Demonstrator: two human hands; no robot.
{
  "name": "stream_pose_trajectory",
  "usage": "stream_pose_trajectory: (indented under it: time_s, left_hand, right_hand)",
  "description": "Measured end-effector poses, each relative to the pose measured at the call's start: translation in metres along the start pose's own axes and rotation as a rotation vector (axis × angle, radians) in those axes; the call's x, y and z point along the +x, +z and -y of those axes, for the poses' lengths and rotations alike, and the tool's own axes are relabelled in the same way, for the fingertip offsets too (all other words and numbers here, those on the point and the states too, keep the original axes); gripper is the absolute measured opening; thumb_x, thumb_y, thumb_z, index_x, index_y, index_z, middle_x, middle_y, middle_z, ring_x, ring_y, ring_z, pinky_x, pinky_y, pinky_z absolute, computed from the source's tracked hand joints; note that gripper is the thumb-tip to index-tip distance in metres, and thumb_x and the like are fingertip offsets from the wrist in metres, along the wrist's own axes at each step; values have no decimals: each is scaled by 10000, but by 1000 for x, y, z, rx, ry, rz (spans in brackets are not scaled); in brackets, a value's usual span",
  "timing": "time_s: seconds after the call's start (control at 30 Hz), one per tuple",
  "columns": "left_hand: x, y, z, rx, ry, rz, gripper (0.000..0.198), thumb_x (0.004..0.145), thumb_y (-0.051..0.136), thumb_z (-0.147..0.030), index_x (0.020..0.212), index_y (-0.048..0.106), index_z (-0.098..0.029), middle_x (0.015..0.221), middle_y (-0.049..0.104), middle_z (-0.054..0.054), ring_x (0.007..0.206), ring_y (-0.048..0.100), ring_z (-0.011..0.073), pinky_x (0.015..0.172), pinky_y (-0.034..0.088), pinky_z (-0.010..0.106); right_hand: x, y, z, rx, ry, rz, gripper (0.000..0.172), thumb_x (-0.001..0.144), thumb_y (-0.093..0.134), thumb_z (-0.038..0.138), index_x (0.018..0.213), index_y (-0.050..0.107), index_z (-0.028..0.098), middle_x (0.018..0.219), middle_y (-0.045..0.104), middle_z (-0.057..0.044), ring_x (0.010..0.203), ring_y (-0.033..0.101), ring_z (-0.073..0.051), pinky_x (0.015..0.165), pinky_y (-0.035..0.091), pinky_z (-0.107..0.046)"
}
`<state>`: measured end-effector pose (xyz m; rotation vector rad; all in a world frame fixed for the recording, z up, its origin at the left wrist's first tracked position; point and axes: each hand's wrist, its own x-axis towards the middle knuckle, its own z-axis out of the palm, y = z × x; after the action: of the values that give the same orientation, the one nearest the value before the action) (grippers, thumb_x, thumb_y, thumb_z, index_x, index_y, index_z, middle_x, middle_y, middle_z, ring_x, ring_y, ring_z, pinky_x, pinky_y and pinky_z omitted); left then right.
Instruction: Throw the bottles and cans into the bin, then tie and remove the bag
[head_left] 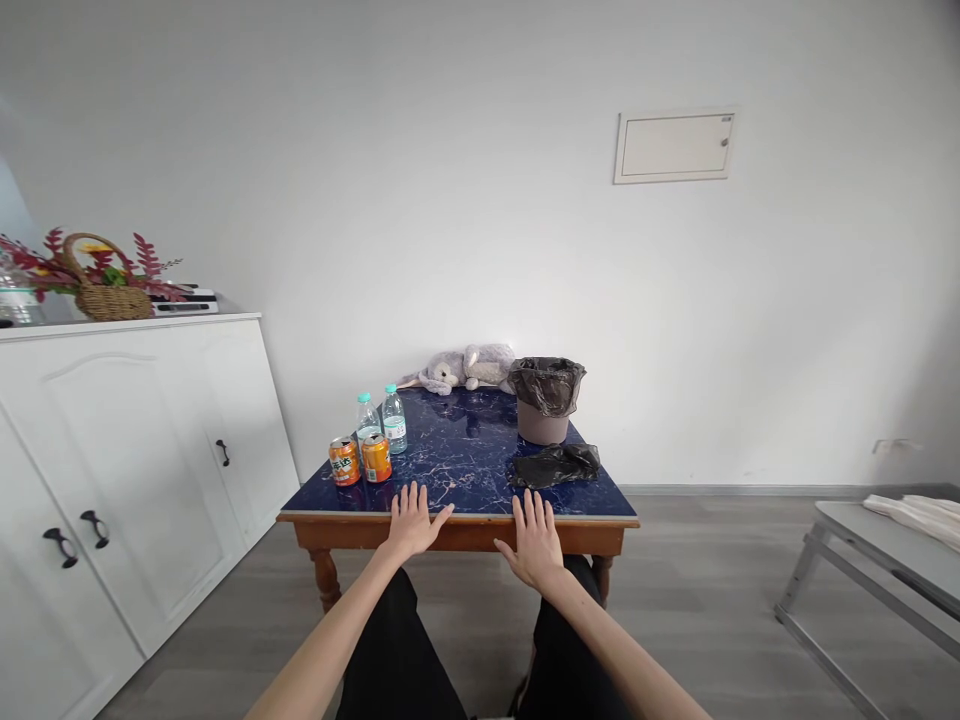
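Note:
My left hand [412,523] lies palm down at the front edge of the blue marbled table [465,450], fingers spread and holding nothing. My right hand [535,540] rests the same way farther right, its fingertips close to a crumpled black plastic bag [556,465]. Behind that bag stands a trash bin [543,428] with a black liner [547,383] folded over its rim. To the left of my left hand are two orange drink cans, one at the outer side [345,462] and another orange can [376,459] beside it. Two clear water bottles with teal caps, a left bottle [367,418] and a right bottle [394,422], stand upright behind them.
A grey plush toy [469,368] lies at the table's back edge against the wall. On the left is a white cabinet [150,430] topped by a flower basket [112,300]. A grey folding table [885,540] with a pale cloth [919,516] stands at right.

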<state>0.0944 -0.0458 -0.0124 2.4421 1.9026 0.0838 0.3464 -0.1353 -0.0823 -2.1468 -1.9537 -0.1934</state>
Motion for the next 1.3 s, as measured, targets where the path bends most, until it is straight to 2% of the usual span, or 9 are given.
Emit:
stream_pose_trajectory:
  time_s: [0.33,0.63,1.3]
  left_hand:
    - [2,6,3,-1,1,-34,1161,906,56,-876,1695,187,-34,1768,81,190,1650,31,395,1314,71,555]
    - [2,2,3,-5,5,-26,1179,895,50,-884,1691,194,-26,1764,93,200,1648,48,405,1309,89,566]
    - [-2,0,2,-5,10,-7,1171,902,37,-878,1696,172,-29,1771,50,185,1650,24,392,1316,63,547]
  right_hand:
    - [1,-1,0,-8,5,18,961,1012,292,738,1703,151,85,1774,78,-207,1641,28,-410,1288,-65,-565]
    - [3,-7,0,-13,-11,54,956,1009,333,734,1702,166,97,1773,97,-206,1639,49,-412,1293,-29,-553]
    - [0,1,-1,-9,-6,13,947,1014,351,703,1700,165,78,1769,99,-218,1639,46,-413,1291,-66,-556]
